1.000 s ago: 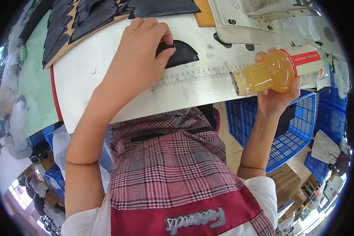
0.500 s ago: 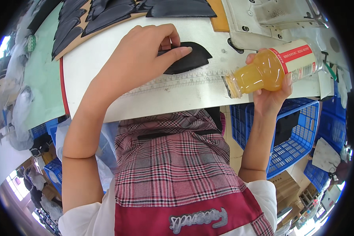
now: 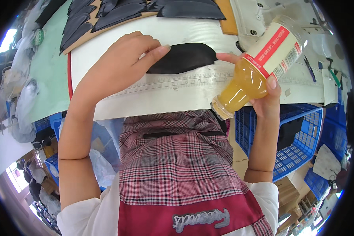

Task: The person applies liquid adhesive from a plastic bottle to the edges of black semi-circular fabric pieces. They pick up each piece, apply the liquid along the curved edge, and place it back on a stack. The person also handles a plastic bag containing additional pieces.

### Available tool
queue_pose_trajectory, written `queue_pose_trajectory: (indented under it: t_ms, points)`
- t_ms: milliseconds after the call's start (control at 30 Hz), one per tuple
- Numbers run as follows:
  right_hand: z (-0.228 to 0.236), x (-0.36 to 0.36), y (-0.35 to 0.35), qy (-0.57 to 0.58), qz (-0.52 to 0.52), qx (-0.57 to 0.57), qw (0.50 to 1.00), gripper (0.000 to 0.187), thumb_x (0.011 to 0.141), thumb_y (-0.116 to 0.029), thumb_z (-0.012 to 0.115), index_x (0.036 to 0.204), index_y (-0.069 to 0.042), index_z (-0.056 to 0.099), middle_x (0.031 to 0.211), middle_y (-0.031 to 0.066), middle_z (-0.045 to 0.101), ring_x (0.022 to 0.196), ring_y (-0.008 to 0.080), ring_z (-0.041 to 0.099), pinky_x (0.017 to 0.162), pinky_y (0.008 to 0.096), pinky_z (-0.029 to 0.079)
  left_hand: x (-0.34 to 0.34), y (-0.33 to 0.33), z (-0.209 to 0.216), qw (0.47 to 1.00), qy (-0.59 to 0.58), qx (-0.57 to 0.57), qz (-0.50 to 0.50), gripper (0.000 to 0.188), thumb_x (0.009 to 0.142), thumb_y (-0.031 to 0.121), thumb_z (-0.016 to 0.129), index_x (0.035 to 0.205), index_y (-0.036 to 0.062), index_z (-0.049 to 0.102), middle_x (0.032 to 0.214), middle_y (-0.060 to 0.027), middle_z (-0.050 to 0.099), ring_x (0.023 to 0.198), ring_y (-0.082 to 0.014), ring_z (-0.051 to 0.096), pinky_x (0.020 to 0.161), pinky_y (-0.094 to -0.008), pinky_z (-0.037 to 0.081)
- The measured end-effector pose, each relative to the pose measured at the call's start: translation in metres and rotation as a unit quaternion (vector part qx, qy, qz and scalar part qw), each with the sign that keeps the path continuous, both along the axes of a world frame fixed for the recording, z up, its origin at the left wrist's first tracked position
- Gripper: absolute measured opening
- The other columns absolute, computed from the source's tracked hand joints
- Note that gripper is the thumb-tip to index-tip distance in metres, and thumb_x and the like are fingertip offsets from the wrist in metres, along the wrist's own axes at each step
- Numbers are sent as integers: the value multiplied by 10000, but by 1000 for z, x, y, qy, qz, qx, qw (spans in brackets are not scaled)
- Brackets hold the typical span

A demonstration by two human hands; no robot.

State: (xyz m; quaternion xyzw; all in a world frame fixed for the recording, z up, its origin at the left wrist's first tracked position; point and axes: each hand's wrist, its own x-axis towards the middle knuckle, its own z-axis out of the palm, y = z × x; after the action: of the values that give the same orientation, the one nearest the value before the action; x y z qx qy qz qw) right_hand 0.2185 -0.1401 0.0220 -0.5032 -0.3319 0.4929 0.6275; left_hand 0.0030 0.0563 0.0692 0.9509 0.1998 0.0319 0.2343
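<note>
The right hand [image 3: 259, 84] is wrapped round a bottle [image 3: 269, 51], thumb in front, index finger reaching to the right end of a black piece [image 3: 185, 58]. The left hand [image 3: 131, 61] rests its thumb at the piece's left end; I can't tell whether it pinches. The piece lies lengthwise left to right on the white table [image 3: 153, 100], just above the ruler marks [image 3: 181, 80]. The bottle slants over the table, neck down toward the person and leftward, base up and right.
</note>
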Motion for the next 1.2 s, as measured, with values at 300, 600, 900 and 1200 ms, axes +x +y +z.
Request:
queue_pose_trajectory:
  t_ms: [300, 600, 900, 1200]
  points:
    - [-3, 1, -7, -23, -29, 5, 999, 792, 678, -666, 634, 1114, -9, 553, 1114, 270, 601, 668, 108, 637, 474, 182, 490, -19, 5, 3, 997, 37, -57, -26, 128, 866, 129, 567, 923, 20, 602, 873, -79, 567, 852, -208, 524, 787, -307, 414]
    - [-8, 7, -11, -13, -16, 14, 1000, 816, 685, -684, 588, 1138, -6, 557, 1149, 315, 567, 839, 158, 650, 629, 194, 523, -37, -49, -16, 983, -38, 15, 180, 119, 772, 41, 614, 875, 14, 563, 831, -83, 529, 814, -221, 486, 756, -317, 402]
    - [-12, 4, -9, 52, -14, 48, 997, 834, 659, -664, 638, 1149, 4, 539, 1191, 303, 532, 677, 113, 626, 512, 189, 502, -41, -54, -24, 969, -59, -20, 241, 115, 771, 41, 633, 853, 4, 562, 825, -70, 553, 783, -196, 495, 749, -297, 407]
    - [-10, 3, -9, 80, -50, 48, 994, 826, 605, -666, 694, 1130, -48, 541, 1131, 232, 561, 882, 195, 622, 575, 216, 502, -59, -27, -4, 880, -185, -340, 276, 77, 839, 34, 621, 903, -4, 599, 873, -29, 630, 769, -65, 567, 703, -215, 468]
